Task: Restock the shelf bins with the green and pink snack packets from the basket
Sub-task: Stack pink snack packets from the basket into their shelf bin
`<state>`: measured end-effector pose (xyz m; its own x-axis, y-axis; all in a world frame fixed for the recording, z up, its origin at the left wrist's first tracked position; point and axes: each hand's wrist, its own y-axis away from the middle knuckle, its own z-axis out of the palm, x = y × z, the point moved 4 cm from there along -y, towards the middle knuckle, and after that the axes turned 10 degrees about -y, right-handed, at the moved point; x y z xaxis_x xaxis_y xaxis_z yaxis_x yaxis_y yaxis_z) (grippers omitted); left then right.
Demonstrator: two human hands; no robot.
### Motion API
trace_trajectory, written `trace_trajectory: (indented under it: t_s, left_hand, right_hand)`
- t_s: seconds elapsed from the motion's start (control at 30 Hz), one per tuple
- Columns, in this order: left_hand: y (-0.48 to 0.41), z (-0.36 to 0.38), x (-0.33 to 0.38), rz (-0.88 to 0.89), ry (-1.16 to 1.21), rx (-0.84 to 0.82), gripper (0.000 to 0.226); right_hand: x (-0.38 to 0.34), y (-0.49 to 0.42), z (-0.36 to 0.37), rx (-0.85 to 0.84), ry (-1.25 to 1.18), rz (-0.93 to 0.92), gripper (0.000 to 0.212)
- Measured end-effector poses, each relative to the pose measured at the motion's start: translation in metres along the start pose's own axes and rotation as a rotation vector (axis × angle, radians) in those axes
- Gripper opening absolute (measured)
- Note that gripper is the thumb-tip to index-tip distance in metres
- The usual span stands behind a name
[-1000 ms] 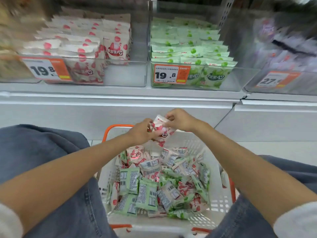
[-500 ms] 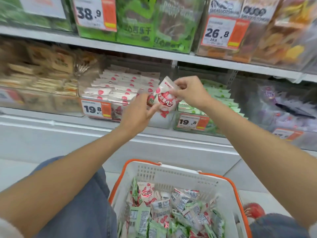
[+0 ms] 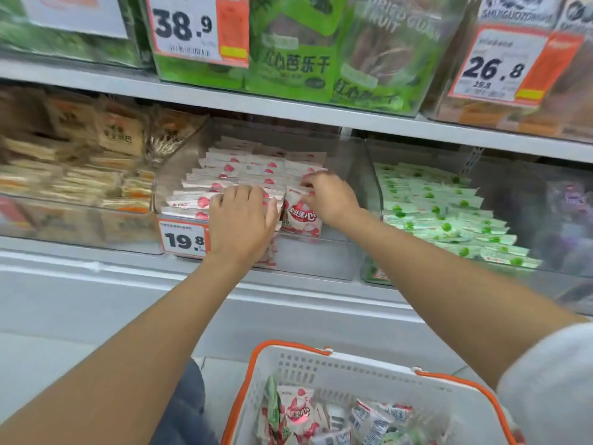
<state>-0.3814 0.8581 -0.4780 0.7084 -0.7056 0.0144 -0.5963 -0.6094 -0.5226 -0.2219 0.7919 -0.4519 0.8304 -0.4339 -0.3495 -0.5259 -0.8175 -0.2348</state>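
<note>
Pink packet (image 3: 300, 216) is in the pink bin (image 3: 321, 255), front right corner, upright, printed face toward the aisle, touching the front row of stock. Right hand (image 3: 329, 197) pinches its top edge, fingers curled over it. Left hand (image 3: 240, 216) is just beside it on the left: fingers straight and together, lying flat on the front rows of stocked pink packets (image 3: 244, 168), gripping nothing. Those rows stand on edge and fill most of the bin; the strip right of the held packet is bare. A 19.8 price tag (image 3: 184, 239) sits on the bin front, partly behind the left wrist. Next bin to the right, the green bin (image 3: 378, 200), holds rows of green packets (image 3: 442, 207); neither hand touches it. The bin to the left has tan and orange packs (image 3: 80, 162), blurred. The upper shelf (image 3: 288, 107) carries big green bags (image 3: 288, 59) with a 38.9 tag (image 3: 192, 27) and a 26.8 tag (image 3: 500, 69). Below, near the person's knees, is the white basket (image 3: 321, 370) with its orange rim, holding a loose mix of packets (image 3: 298, 412), pink and green, well apart from both hands. Both forearms are bare; a white sleeve (image 3: 552, 380) shows on the right arm.
</note>
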Motion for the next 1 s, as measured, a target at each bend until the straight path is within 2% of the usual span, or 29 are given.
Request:
trace_trajectory:
  t_s: [0.07,0.1,0.23,0.3,0.4,0.47,0.57,0.7,0.87,1.0]
  left_hand:
    - [0.000,0.000,0.000,-0.007,0.012,-0.010,0.059]
    - [0.000,-0.001,0.001,-0.008,0.017,-0.011,0.061]
    - [0.001,-0.003,0.001,-0.011,0.019,-0.028,0.063]
    - [0.002,-0.003,0.001,-0.008,0.014,-0.046,0.055]
    - [0.002,-0.002,0.001,0.001,0.007,-0.070,0.046]
    - [0.002,-0.002,0.000,0.003,0.002,-0.077,0.045]
    - [0.003,-0.003,0.000,0.008,0.001,-0.085,0.046]
    - [0.003,-0.003,0.001,0.007,-0.010,-0.103,0.047]
    - [0.003,-0.006,0.001,-0.001,-0.006,-0.116,0.049]
    - [0.003,-0.006,0.001,0.001,0.002,-0.115,0.048]
  right_hand:
    - [0.007,0.003,-0.004,0.136,-0.034,0.088,0.055]
    - [0.012,0.006,-0.006,0.148,-0.090,0.179,0.061]
    - [0.026,0.014,0.010,-0.050,-0.367,0.473,0.040]
    - [0.028,0.014,0.016,-0.040,-0.417,0.532,0.041]
    - [0.028,0.014,0.021,-0.013,-0.547,0.611,0.031]
    - [0.032,0.014,0.024,-0.008,-0.669,0.675,0.038]
    - [0.042,0.010,0.032,-0.023,-0.697,0.664,0.048]
    - [0.029,0.013,0.025,-0.005,-0.663,0.605,0.035]
    - [0.029,0.012,0.031,0.077,-0.831,0.720,0.039]
    - [0.025,0.007,0.035,0.011,-0.700,0.644,0.033]
